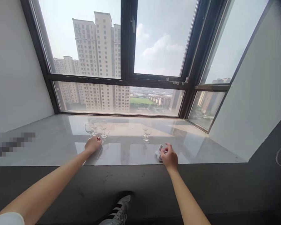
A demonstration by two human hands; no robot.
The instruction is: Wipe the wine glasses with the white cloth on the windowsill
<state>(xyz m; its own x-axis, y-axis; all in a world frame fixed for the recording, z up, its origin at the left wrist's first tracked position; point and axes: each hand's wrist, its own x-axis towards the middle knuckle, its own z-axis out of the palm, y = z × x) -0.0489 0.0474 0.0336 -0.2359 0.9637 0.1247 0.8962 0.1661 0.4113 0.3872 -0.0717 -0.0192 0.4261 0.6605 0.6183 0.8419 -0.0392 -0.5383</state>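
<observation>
My left hand is closed at the lower part of a clear stemmed glass, which stands upright at the front of a cluster. Its fingers hide most of the stem. Close around it are other stemmed glasses, one to the left and one to the right. Near the front edge of the sill, my right hand grips a crumpled white cloth between thumb and fingers. Two more stemmed glasses stand upright, one behind the other, beyond the cloth and a little to its left.
The glossy tiled window sill reflects the window. A dark window frame borders it at the back, with white walls on both sides. Below the sill's front edge, a striped shoe shows on the dark floor.
</observation>
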